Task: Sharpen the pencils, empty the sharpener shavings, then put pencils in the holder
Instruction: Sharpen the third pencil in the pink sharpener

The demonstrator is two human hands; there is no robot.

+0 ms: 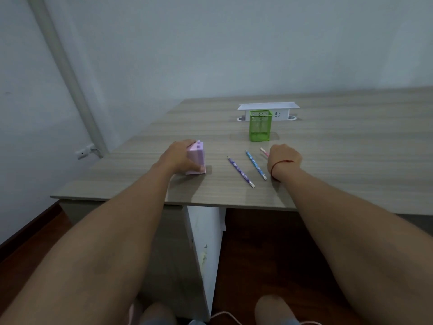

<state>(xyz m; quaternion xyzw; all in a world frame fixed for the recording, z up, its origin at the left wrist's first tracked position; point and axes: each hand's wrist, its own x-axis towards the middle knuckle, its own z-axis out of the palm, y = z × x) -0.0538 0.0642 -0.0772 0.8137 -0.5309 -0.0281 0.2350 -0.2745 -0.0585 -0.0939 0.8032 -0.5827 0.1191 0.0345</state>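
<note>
Head view: only one camera, looking down at a desk (328,165) with both forearms reaching forward.
Left hand (176,158): gripped the sharpener from its left side, fingers over the top far edge and thumb on the near lower face.
Sharpener (198,158): lilac-pink box, stood upright on the desk near the left front, base touching the wood.
Right hand (284,159): knuckles up, low over the desk to the right of the pencils; fingers were hidden under the back of the hand, so I could not tell whether they held anything.
Pink pencil (264,152): only its far end showed, poking out from the left of the right hand; the rest was covered.
Blue pencil (256,164): lay flat on the desk just left of the right hand, eraser end toward the person.
Purple pencil (240,171): lay flat left of the blue pencil, roughly parallel, apart from it, between it and the sharpener.
Holder (260,125): green mesh cup, upright, farther back on the desk beyond the pencils; contents were not clear.
Power box (268,111): white, just behind the holder.
Red string (280,163): around the right wrist.
Wall socket (83,152): low on the wall at left.
</note>
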